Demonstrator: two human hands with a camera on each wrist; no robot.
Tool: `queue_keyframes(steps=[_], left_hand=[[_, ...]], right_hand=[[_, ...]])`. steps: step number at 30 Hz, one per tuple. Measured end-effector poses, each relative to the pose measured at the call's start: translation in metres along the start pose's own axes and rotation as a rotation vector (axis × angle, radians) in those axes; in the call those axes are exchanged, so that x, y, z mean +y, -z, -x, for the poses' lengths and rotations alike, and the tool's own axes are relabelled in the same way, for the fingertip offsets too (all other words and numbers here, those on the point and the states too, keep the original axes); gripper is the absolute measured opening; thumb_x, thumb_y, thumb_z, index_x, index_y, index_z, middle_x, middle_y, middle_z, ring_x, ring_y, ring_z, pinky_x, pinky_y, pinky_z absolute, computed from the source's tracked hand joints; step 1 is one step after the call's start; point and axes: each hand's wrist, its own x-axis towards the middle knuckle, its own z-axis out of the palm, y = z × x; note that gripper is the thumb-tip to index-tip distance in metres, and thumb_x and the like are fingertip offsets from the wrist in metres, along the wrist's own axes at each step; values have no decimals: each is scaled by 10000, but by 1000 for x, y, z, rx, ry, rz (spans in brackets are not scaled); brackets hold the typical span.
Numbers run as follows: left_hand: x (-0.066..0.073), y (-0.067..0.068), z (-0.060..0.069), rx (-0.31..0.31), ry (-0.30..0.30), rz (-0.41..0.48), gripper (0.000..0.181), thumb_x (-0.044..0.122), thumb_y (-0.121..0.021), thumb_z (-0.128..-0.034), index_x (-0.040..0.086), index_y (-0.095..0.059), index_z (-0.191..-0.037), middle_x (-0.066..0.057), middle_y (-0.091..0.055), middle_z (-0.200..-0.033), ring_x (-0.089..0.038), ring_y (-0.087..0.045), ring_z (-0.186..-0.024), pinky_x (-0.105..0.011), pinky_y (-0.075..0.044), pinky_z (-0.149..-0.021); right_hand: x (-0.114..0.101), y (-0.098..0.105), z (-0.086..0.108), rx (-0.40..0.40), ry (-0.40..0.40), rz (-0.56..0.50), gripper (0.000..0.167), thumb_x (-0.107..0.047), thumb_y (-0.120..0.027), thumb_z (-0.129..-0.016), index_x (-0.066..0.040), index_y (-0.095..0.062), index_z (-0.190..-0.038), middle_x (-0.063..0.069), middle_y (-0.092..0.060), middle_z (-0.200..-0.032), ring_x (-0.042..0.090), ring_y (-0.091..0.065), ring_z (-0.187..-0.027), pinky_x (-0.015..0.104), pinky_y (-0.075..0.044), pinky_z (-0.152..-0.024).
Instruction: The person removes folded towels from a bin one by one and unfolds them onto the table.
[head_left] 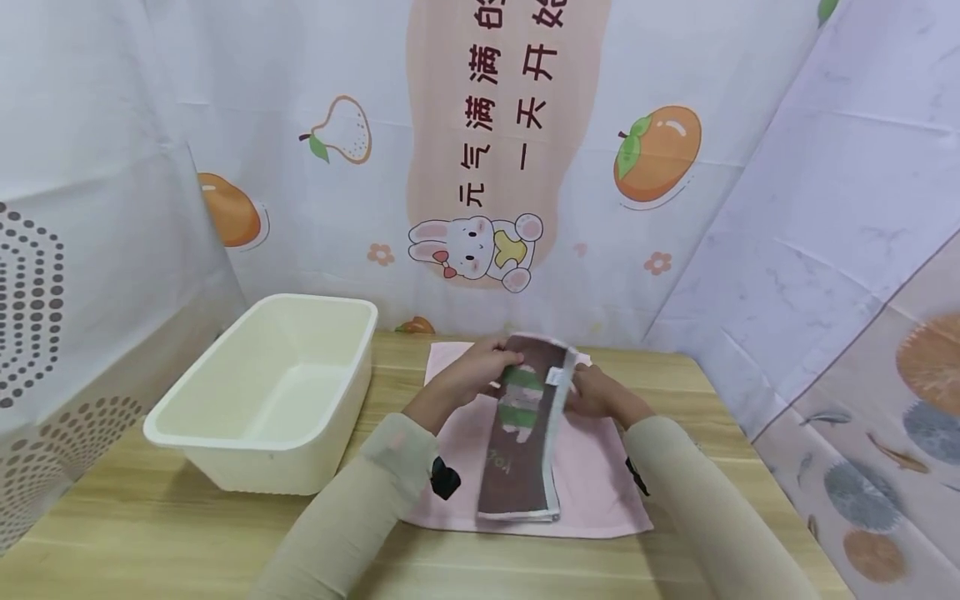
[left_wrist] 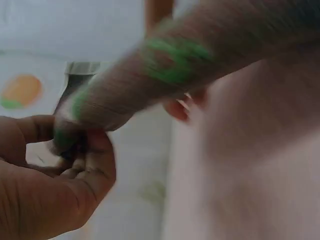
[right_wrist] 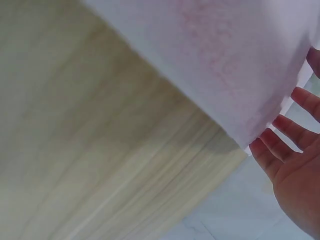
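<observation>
In the head view, a folded brown towel (head_left: 528, 467) with green and pink patterns and a pale border hangs over a pink cloth (head_left: 600, 487) spread on the table. The left hand (head_left: 471, 375) pinches its upper left edge; in the left wrist view the thumb and fingers of the left hand (left_wrist: 65, 182) close round the rolled-looking end of the towel (left_wrist: 120, 90). Beside the towel's upper right edge is the right hand (head_left: 598, 393), its fingertips partly hidden. The right wrist view has the right hand (right_wrist: 300, 175) with fingers spread, fingertips touching the pink cloth's (right_wrist: 225, 60) edge.
A cream plastic tub (head_left: 300, 462) stands on the wooden table (head_left: 420, 567), left of the pink cloth. Printed curtains (head_left: 285, 225) rise behind and at both sides of the table.
</observation>
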Motion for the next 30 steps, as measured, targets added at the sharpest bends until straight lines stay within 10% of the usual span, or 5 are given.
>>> queue_keyframes(steps=[7, 23, 30], left_hand=[[-57, 25, -14, 117, 176, -209, 444, 149, -620, -1004, -86, -511, -1365, -182, -653, -1035, -292, -678, -882, -435, -609, -719], [-73, 22, -7, 150, 183, -175, 437, 74, -622, -971, -119, -488, -1339, -192, -640, -989, -306, -700, -800, -441, -618, -627], [-69, 21, 2, 112, 242, -144, 247, 110, -615, -972, -89, -580, -1114, -194, -653, -935, -327, -713, -763, -421, -622, -611]], right_hand=[[-26, 13, 3, -93, -72, 94, 490, -290, -648, -965, 44, -598, -1320, 297, -587, -1297, 537, -525, -1193, 617, -421, -1036], [-45, 12, -1, -50, -60, 110, 438, -237, -679, -953, 45, -625, -1284, 253, -631, -1215, 461, -589, -1107, 564, -482, -978], [-79, 11, -2, -41, -257, -301, 463, -211, -672, -972, 92, -570, -1307, 182, -683, -984, 238, -655, -791, 394, -558, -716]])
